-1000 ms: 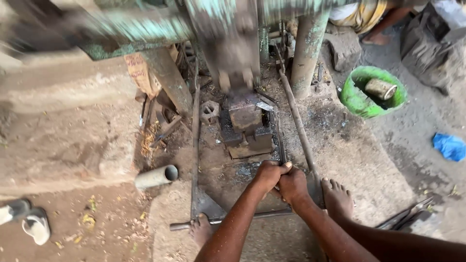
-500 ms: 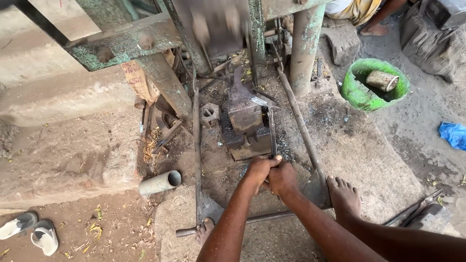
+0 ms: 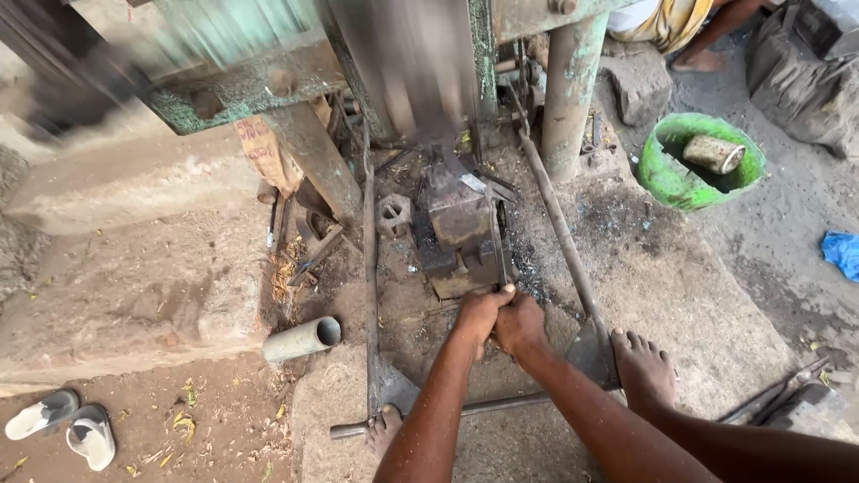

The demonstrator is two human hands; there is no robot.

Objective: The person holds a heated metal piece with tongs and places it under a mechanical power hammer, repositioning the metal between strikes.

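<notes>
place: likely forge workshop | power hammer [image 3: 403, 80] | anvil block [image 3: 458, 233] | dirt floor [image 3: 179, 420]

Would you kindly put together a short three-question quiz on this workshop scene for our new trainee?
1. True or false: both hands, left hand and right hand, grip the same thin metal rod at the anvil block.
2. What lies inside the green tub? A) a blue cloth B) a short cylinder C) a sandal
3. Fill in: the grey pipe piece lies on the ground to the ____ of the hands in the picture.

Key: 1 true; 2 B, the short cylinder; 3 left.
</notes>
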